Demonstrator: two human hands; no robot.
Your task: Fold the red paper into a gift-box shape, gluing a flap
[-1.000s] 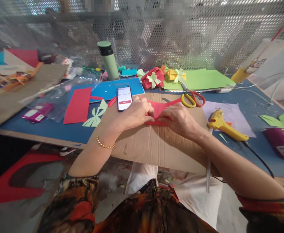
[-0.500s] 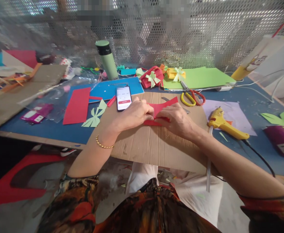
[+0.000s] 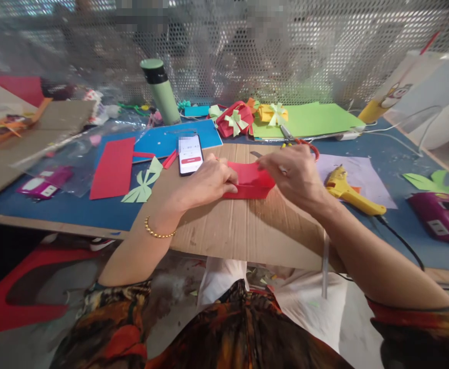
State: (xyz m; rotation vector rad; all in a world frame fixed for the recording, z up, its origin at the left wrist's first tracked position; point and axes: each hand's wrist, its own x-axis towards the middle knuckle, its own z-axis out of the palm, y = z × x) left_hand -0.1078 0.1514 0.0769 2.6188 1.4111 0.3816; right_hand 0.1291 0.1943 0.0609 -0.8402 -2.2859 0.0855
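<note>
A folded piece of red paper (image 3: pixel 252 180) lies on a brown cardboard sheet (image 3: pixel 239 230), with a lengthwise crease and its near edge turned up. My left hand (image 3: pixel 209 182) is closed on the left end of the paper, thumb at the near fold. At the paper's right end my right hand (image 3: pixel 295 171) is raised, its fingers bent and the fingertips at the far right corner. The palm side hides the exact grip there. Just beyond the right hand lie scissors (image 3: pixel 312 148), their handles partly covered by it.
A phone (image 3: pixel 190 155) lies left of the cardboard, near a red paper sheet (image 3: pixel 112 169) and a green paper bow (image 3: pixel 144 182). A yellow glue gun (image 3: pixel 353 192) rests on lilac paper to the right. Behind stand a green bottle (image 3: pixel 161 92) and a tilted drink cup (image 3: pixel 397 89).
My right hand has lifted and shifted right, from the paper's near fold to its far right corner. The paper's near side now stands up as a fold. My left hand stays on the left end.
</note>
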